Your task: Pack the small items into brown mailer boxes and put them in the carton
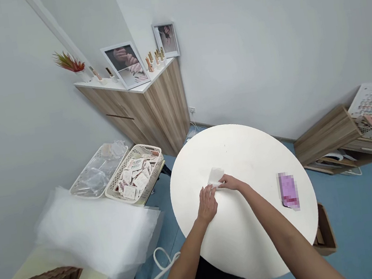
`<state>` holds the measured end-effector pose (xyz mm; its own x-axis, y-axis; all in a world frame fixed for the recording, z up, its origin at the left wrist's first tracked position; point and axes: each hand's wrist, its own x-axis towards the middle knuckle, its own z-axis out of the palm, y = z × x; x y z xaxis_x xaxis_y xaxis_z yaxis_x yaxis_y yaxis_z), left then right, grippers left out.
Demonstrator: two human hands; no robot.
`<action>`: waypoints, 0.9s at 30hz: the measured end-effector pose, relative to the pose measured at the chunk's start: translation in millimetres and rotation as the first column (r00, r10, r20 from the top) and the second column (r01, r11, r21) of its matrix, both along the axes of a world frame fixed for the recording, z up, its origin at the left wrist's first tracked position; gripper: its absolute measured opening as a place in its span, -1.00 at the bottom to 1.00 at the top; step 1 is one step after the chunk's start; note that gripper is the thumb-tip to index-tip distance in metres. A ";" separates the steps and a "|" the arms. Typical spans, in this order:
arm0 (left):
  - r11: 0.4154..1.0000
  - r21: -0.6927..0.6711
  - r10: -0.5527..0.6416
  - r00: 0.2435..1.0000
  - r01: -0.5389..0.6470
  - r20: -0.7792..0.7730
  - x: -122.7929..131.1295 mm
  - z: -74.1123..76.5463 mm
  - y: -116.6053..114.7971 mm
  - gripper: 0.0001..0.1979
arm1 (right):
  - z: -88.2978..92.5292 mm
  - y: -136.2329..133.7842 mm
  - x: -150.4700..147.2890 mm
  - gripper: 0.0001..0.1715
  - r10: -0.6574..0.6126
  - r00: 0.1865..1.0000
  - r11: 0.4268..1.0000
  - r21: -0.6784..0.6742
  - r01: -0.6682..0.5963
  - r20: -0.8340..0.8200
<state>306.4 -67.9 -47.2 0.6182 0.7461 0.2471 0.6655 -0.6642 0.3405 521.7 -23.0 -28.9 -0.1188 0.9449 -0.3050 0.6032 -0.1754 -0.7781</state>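
Observation:
A small white piece of thin sheet (216, 175), like foam wrap or paper, is on the round white table (255, 236). At its lower left edge, the fingers of my left hand (207, 205) are closed and bent over the sheet. My right hand (230, 182) pinches the lower right edge between thumb and fingers. The two hands are close together, almost touching at the sheet's near edge. Whether anything lies inside or under the sheet is hidden.
On the table's right lies a blurred purple object (288, 190). At left are a stack of white foam sheets (102, 230), a basket of cards (134, 174) and a basket of clear bags (99, 172). A cardboard box (326, 230) stands beyond the table's right edge.

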 end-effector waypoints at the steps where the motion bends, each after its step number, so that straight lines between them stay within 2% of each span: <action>1: 1.000 -0.009 -0.024 1.000 0.024 -0.010 -1.1 -1.9 1.3 -0.36 | 0.0 4.9 2.6 -0.79 0.013 0.999 0.999 -0.030 -0.014 -0.039; 4: 0.996 -0.027 -0.090 0.993 0.088 -0.072 -3.2 -8.7 3.8 -0.29 | -1.1 18.6 8.2 -0.81 -0.002 0.996 0.998 -0.064 -0.003 -0.091; 8: 0.996 -0.025 -0.092 0.981 0.089 -0.173 5.4 -16.6 8.9 -0.22 | -7.4 27.3 7.0 -0.85 -0.193 0.981 0.981 -0.018 0.193 0.032; 11: 0.999 -0.019 -0.041 0.980 0.038 -0.196 20.0 -23.7 13.2 -0.25 | -16.4 17.0 -1.6 -0.77 -0.278 0.952 0.959 0.095 0.267 0.128; 14: 1.000 -0.021 0.014 0.983 -0.018 -0.185 33.0 -31.6 14.1 -0.27 | -26.1 -7.0 -14.9 -0.66 -0.294 0.935 0.933 0.271 0.236 0.196; 16: 0.998 -0.047 0.032 0.983 -0.041 -0.180 38.1 -34.4 13.4 -0.27 | -30.8 -24.9 -23.8 -0.54 -0.256 0.930 0.916 0.373 0.147 0.263; 18: 0.994 -0.101 0.030 0.982 -0.050 -0.188 40.6 -32.8 13.9 -0.27 | -32.5 -39.2 -30.5 -0.42 -0.156 0.927 0.927 0.374 0.019 0.341; 20: 0.983 -0.178 0.013 0.980 -0.049 -0.201 41.1 -26.2 16.7 -0.26 | -30.4 -46.9 -33.9 -0.32 -0.074 0.907 0.953 0.298 -0.059 0.414; 24: 0.941 -0.338 -0.036 0.981 -0.032 -0.192 34.1 -5.2 21.8 -0.36 | -16.4 -43.0 -31.7 -0.25 0.025 0.846 0.987 0.121 -0.106 0.533; 27: 0.921 -0.384 0.029 0.993 -0.072 -0.117 17.7 6.7 13.6 -0.51 | -3.8 -34.1 -27.6 -0.26 0.099 0.791 0.984 0.061 -0.169 0.603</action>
